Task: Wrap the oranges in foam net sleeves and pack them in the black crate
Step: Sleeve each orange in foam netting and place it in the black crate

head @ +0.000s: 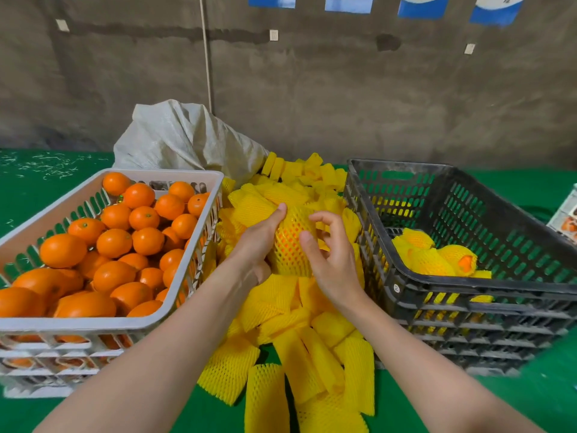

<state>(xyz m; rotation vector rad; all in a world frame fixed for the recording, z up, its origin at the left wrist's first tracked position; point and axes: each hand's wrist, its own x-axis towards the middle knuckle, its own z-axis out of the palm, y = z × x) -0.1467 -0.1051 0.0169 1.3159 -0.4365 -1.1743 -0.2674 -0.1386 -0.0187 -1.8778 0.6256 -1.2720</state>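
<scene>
An orange in a yellow foam net sleeve (290, 242) is held above the pile of loose yellow sleeves (299, 348) in the middle of the table. My left hand (259, 245) grips it from the left, thumb on top. My right hand (331, 254) touches its right side with the thumb, its fingers spread and curled. The black crate (437, 295) stands to the right, with a few sleeved oranges (434, 254) on its floor. A white crate (93, 323) full of bare oranges (115, 242) stands to the left.
A grey woven sack (184, 139) lies behind the white crate, with more yellow sleeves spilling beside it. The table is covered in green cloth (530, 392). A printed carton's corner (565, 217) shows at the far right edge. A grey wall runs behind.
</scene>
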